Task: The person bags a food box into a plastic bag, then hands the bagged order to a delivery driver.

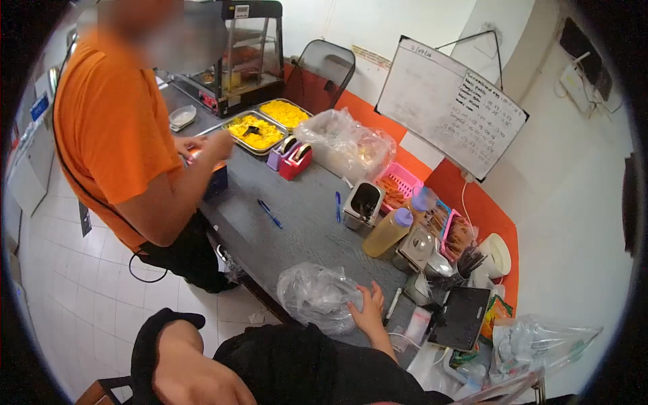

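Note:
A crumpled clear plastic bag (pixel 314 293) lies on the near part of the dark grey table (pixel 297 223). My right hand (pixel 369 312) is at the bag's right edge, its fingers bent around the plastic. Whatever the bag contains is hard to make out. Low at the left, close to the camera, is my left hand (pixel 196 371), with black fabric around the wrist. Its fingers run out of the frame, so what they hold is hidden. A white marker (pixel 393 304) lies just right of my right hand.
A person in an orange shirt (pixel 111 121) stands at the table's left side, hands over a dark box. Trays of yellow food (pixel 255 131), tape dispensers (pixel 295 160), pens, sauce bottles (pixel 388 233), a steel cutlery holder (pixel 363 204) and a tablet (pixel 460 317) occupy the table.

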A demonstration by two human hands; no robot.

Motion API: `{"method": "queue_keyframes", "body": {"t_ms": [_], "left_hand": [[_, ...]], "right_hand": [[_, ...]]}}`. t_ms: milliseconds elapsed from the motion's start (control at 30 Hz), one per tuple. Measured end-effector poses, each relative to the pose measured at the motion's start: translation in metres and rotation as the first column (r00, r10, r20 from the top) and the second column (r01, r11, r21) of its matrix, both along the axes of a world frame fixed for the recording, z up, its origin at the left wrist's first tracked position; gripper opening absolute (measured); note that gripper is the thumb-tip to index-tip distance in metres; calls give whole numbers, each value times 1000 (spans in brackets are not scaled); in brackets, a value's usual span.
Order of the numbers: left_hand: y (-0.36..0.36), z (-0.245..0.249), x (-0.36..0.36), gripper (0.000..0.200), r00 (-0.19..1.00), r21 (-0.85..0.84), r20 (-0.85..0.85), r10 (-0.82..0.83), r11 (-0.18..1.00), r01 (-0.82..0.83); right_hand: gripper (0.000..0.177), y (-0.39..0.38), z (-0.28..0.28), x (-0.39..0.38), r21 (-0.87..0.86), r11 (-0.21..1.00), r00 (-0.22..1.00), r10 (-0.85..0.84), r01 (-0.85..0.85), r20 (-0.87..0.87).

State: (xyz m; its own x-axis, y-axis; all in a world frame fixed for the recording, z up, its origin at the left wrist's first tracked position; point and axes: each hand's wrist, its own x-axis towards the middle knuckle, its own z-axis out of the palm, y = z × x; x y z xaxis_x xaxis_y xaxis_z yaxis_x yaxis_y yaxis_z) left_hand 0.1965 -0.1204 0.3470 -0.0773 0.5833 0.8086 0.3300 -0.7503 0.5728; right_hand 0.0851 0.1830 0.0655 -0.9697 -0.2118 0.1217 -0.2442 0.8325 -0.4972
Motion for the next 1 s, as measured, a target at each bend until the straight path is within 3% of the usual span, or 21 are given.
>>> {"method": "queue_keyframes", "body": {"t_ms": [233,300,400,533,600,633,700,733,800,833,867,900,933,1000], "left_hand": [[0,-8,-6,26,1000,17,10,9,1000,-10],[1,-13,0,23,994,-3,100,-34,999,35],[0,-9,-7,22,986,11,87,-146,989,145],[-10,-19,1,20,974,9,167,-152,988,153],[-7,-10,-12,22,981,100,-188,-38,993,58],[-9,-13,-11,22,981,92,-191,-41,994,59],[-20,-27,-3,20,992,-33,-93,-83,996,81],[-25,-50,-6,20,993,-53,-85,-83,996,78],[-37,-103,-19,25,988,-247,-115,-107,966,76],[-38,-101,-21,25,990,-265,-101,-100,962,70],[-39,-98,-25,23,983,-385,-37,179,905,-179],[-38,-94,-28,22,894,-510,-12,448,766,-391],[-39,-95,-31,22,733,-624,-31,680,560,-545],[-50,-161,-38,24,406,-820,-217,888,60,-569]], "right_hand": [[52,4,-3,1,10,1000,999,25,-25,-32],[52,6,-3,0,5,1000,999,28,-28,-32],[51,6,-3,0,-5,1000,999,30,-30,-25],[50,4,-3,1,-10,999,999,36,-37,-34],[50,5,-4,2,-3,999,999,44,-44,-19],[51,3,-4,-1,-7,999,999,47,-48,-17],[51,3,-5,-2,-18,999,999,45,-46,-21],[51,3,-6,-3,-17,999,999,47,-47,-23],[51,0,0,-2,-1,1000,1000,28,-28,-14],[50,-1,3,-3,36,999,1000,4,-4,-14],[50,-3,4,-3,19,1000,1000,14,-14,-2],[50,-3,4,-2,19,1000,1000,1,-1,-2],[49,-3,4,-3,22,1000,1000,-13,13,-3],[47,-5,3,-6,-38,999,1000,2,-1,22]]}}
